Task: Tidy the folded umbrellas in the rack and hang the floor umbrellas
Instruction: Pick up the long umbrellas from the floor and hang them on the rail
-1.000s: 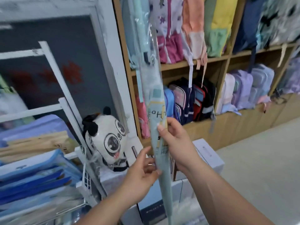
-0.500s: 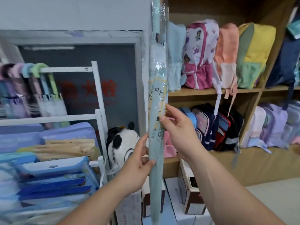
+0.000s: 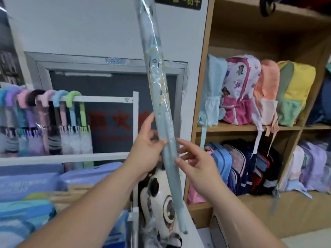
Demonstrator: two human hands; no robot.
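Pale blue umbrella (image 3: 160, 104) standing nearly upright, top leaning left; left hand (image 3: 145, 154) gripping shaft, right hand (image 3: 197, 167) relaxed, fingertips touching; rack rail (image 3: 107, 99) waiting left.

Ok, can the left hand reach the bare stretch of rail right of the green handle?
Probably yes. The rail lies bare up and left of the left hand, nothing between, but that hand grips the umbrella, with the right hand touching it.
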